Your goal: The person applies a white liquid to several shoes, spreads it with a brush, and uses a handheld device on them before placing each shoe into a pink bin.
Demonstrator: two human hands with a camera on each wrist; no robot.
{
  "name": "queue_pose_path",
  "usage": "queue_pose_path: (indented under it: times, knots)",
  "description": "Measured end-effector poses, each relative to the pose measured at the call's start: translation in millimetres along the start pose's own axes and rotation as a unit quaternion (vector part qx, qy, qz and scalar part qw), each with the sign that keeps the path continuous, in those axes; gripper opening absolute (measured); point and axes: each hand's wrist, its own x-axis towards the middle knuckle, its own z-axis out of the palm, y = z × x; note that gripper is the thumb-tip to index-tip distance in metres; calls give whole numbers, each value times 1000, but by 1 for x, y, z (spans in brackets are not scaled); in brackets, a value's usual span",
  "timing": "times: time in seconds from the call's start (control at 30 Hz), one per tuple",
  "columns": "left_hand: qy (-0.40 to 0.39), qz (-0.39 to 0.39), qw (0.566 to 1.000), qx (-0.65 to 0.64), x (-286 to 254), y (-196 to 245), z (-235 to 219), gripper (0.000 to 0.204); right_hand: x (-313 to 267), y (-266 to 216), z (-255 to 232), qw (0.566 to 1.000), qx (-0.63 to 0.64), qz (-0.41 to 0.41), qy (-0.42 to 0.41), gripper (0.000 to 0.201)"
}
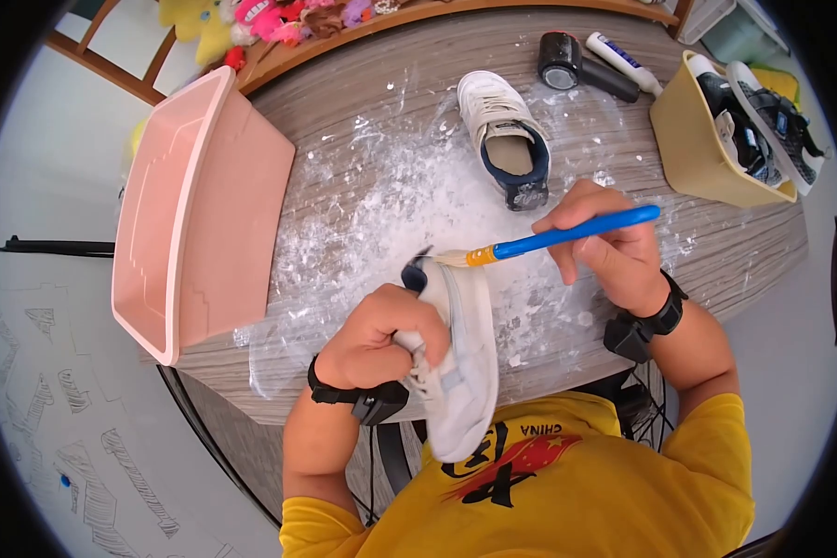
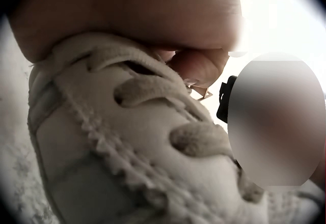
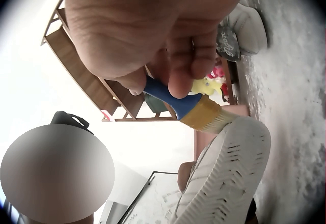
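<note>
My left hand (image 1: 372,339) grips a white lace-up sneaker (image 1: 470,372) by its upper, heel facing away from me and toe toward my shirt. Laces (image 2: 147,89) and stitching fill the left wrist view. In my right hand (image 1: 614,246) is a paintbrush (image 1: 577,231) with a blue handle, pinched between thumb and fingers. Its pale bristles (image 3: 224,119) meet the sneaker at the heel end, by the sole edge. The patterned white sole (image 3: 224,178) faces the right wrist camera. Farther back a second white sneaker (image 1: 488,100) with a dark blue lining stands on the table.
White powdery smears cover much of the wood-grain table (image 1: 344,195). A pink bin (image 1: 237,214) stands at left. At back right are a black hair dryer (image 1: 581,70), a white tube (image 1: 623,63) and a yellow bin (image 1: 707,153) of shoes. Plush toys (image 1: 288,19) line a shelf behind.
</note>
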Motion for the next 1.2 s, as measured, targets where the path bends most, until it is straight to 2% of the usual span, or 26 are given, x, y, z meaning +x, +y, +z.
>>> queue_pose_path:
  times: [0.07,0.1,0.2,0.23,0.37,0.47,0.53,0.73,0.93,1.03,1.2]
  knots:
    - [71,-16,995,74,2,3,6,26,0,0,2,999,-25,-28,-17,21]
    - [51,13,989,135,0,-3,2,43,1,-1,1,998,-46,-40,-30,22]
    - [156,-58,986,-26,7,-5,15,59,1,-1,-1,994,-81,-55,-54,23]
    - [130,-40,990,21,8,-10,12,70,1,-2,1,995,-74,-49,-54,23]
    - [169,-33,985,-26,10,-14,16,81,2,-9,0,994,-86,-36,-55,22]
    - [163,-28,985,-50,11,-10,16,93,7,-2,-4,982,-138,-113,-65,22]
    - [158,-23,984,-79,12,-9,16,101,9,-3,-4,977,-154,-132,-68,22]
    - [186,47,974,-121,20,-17,16,111,13,-6,-3,963,-195,-147,-114,24]
    - [225,98,935,-257,21,-8,19,120,8,-5,2,965,-190,-113,-140,27]
    - [285,107,916,-262,24,3,25,119,8,-5,3,962,-206,-112,-142,25]
    - [302,130,890,-316,24,5,21,112,9,-6,3,958,-218,-115,-143,23]
